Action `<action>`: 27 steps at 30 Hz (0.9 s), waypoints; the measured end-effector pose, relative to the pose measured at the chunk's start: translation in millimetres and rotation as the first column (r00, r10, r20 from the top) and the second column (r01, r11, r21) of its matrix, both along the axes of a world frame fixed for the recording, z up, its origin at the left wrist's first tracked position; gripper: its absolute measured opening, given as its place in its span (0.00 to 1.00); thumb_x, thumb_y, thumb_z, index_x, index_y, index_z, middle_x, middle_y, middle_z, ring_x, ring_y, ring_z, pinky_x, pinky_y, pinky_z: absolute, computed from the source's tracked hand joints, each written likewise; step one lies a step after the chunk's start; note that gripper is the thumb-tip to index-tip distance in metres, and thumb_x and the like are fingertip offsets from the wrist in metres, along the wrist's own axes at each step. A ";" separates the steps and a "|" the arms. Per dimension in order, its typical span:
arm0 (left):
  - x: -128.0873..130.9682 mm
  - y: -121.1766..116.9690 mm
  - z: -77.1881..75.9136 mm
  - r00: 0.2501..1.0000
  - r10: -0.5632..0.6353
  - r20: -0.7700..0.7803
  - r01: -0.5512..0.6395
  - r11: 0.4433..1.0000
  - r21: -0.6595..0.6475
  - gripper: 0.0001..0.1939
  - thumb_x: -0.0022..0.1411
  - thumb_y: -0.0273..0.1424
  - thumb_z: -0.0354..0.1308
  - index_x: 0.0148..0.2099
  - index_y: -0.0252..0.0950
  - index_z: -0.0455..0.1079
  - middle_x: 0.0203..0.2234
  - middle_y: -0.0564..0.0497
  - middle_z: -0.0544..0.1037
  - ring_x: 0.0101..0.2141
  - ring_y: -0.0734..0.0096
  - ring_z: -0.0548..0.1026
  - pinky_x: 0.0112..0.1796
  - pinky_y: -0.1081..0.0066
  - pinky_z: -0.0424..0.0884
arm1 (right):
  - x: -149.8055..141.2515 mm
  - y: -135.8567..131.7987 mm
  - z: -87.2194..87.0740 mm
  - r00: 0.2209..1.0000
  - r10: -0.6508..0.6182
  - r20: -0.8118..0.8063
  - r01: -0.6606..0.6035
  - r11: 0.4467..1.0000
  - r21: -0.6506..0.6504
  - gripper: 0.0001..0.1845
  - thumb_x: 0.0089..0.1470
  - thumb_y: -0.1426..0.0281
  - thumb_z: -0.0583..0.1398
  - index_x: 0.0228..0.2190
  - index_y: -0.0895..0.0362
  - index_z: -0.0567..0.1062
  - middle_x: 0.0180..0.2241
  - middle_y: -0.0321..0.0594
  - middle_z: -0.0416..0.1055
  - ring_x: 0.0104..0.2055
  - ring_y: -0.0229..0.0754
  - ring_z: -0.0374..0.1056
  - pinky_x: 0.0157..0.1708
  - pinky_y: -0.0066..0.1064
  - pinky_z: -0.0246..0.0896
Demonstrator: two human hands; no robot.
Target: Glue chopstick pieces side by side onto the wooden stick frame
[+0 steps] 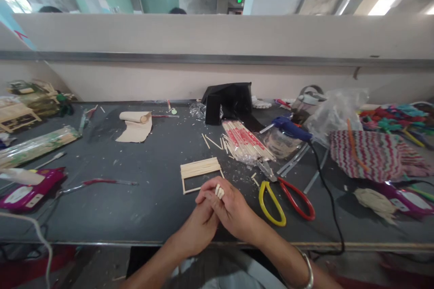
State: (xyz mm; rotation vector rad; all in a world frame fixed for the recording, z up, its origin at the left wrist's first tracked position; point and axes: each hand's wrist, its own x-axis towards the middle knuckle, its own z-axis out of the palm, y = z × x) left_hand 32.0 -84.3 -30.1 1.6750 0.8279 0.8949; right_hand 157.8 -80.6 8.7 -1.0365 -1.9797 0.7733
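My hands are pressed together just above the near part of the table. My right hand [233,210] is closed around a small bundle of thin wooden sticks [219,191], whose pale ends poke out between the fingers. Against it lies my left hand [202,223], also closed on the bundle, its fingers mostly hidden by the right. Just beyond them a small rectangular frame of sticks [200,168] rests on the table, its far part covered by a row of sticks. The near right corner of that frame is hidden behind my hands.
Red-and-yellow-handled scissors [273,203] lie to the right. Behind them are a bag of sticks [246,140] and a blue glue gun [291,128] with a black cable. A cloth roll [135,122] lies back left, a purple packet [34,189] at far left, patterned fabric [366,153] at right.
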 end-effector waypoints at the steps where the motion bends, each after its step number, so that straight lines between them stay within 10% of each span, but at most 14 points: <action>1: 0.8 -2.0 -0.5 1.000 0.021 0.010 -0.021 1.000 0.009 0.15 0.64 0.29 0.47 0.47 0.34 0.71 0.42 0.46 0.76 0.43 0.65 0.71 0.48 0.66 0.67 | -1.4 -0.8 -2.4 1.000 -0.022 -0.010 0.022 1.000 0.020 0.08 0.63 0.72 0.49 0.37 0.56 0.67 0.34 0.39 0.74 0.38 0.39 0.68 0.44 0.34 0.58; 7: 7.2 -19.4 -15.5 0.963 0.260 0.077 -0.262 0.965 0.022 0.15 0.64 0.28 0.46 0.50 0.32 0.68 0.42 0.43 0.75 0.44 0.64 0.73 0.47 0.66 0.68 | -8.2 -1.4 -11.0 0.996 -0.076 -0.044 0.078 0.995 0.055 0.08 0.62 0.73 0.49 0.39 0.56 0.66 0.35 0.38 0.75 0.40 0.40 0.67 0.46 0.34 0.57; 17: -0.1 -12.7 -0.6 0.985 0.167 0.037 -0.161 0.978 -0.132 0.17 0.66 0.36 0.44 0.50 0.34 0.67 0.47 0.46 0.73 0.49 0.64 0.68 0.52 0.65 0.63 | 7.7 -4.8 1.0 0.998 -0.035 -0.048 0.038 0.997 0.062 0.14 0.61 0.71 0.53 0.49 0.56 0.64 0.45 0.43 0.71 0.48 0.39 0.66 0.48 0.31 0.59; 27: -2.2 -12.0 7.7 0.988 0.147 0.043 -0.133 0.965 -0.227 0.17 0.65 0.34 0.47 0.51 0.35 0.67 0.49 0.48 0.73 0.49 0.65 0.68 0.51 0.68 0.64 | 5.1 -3.7 -7.5 0.983 -0.171 -0.071 0.181 0.969 0.167 0.04 0.60 0.70 0.57 0.36 0.54 0.72 0.35 0.36 0.75 0.38 0.38 0.69 0.40 0.31 0.58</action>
